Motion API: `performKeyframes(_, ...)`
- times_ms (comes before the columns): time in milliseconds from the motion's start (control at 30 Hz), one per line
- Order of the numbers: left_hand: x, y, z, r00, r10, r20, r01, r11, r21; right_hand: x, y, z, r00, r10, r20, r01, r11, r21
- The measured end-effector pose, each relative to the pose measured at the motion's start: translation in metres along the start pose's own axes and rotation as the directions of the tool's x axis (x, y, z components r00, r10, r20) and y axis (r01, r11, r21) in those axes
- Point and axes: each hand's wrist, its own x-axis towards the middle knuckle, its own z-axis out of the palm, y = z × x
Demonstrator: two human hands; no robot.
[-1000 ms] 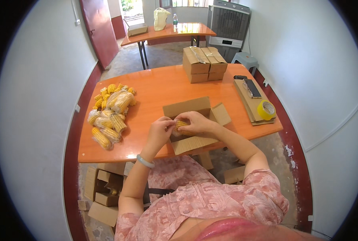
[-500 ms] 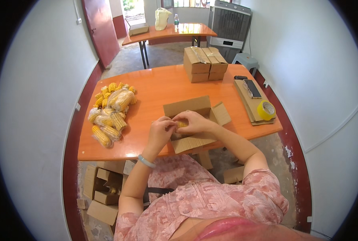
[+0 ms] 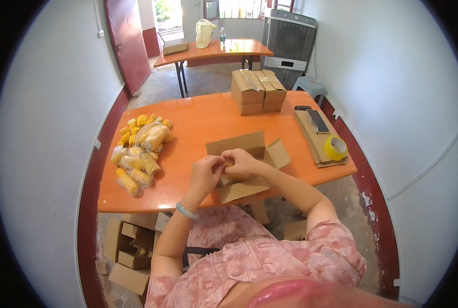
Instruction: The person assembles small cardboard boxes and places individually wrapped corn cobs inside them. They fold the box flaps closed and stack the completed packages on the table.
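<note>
Over an open cardboard box [image 3: 239, 142] at the table's near edge, my two hands meet with fingertips together. My left hand [image 3: 206, 172] is closed in a pinch, and my right hand [image 3: 243, 163] curls round from the other side. Between them shows a little of a yellow corn cob [image 3: 230, 162], mostly hidden by the fingers. The box's flaps stand spread; its inside is partly covered by my hands. To the left lies a pile of corn cobs [image 3: 149, 163], several in clear plastic wrap, with bare cobs behind.
Two taped cartons [image 3: 259, 95] stand at the table's far side. On the right, flat cardboard [image 3: 311, 138] bears a phone [image 3: 319, 122], glasses and a yellow tape roll [image 3: 335, 148]. An open carton [image 3: 129, 280] sits on the floor at lower left. Beyond are a second table [image 3: 208, 50] and an air cooler [image 3: 289, 41].
The whole view has tilted up slightly, so the table sits lower in it. My hands stay together over the box, and less of the yellow cob shows between the fingers.
</note>
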Motion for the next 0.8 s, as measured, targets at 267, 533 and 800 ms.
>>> performKeyframes(267, -0.005, -0.029, 0.004, 0.986, -0.159, -0.058, 0.134, 0.942, -0.307, 0.006, 0.019, -0.003, 0.998, 0.045, -0.048, -0.040, 0.994, 0.104)
performKeyframes(533, -0.013, -0.030, 0.001, 0.951, -0.210, 0.225, 0.266, 0.930, -0.255, -0.001, 0.011, -0.005, 0.997, 0.025, -0.068, -0.019, 0.995, 0.094)
performKeyframes(800, -0.009, -0.044, 0.009, 0.912, -0.387, 0.140, 0.404, 0.778, -0.481, -0.009, -0.001, -0.005, 0.989, -0.037, -0.142, 0.021, 0.994, -0.110)
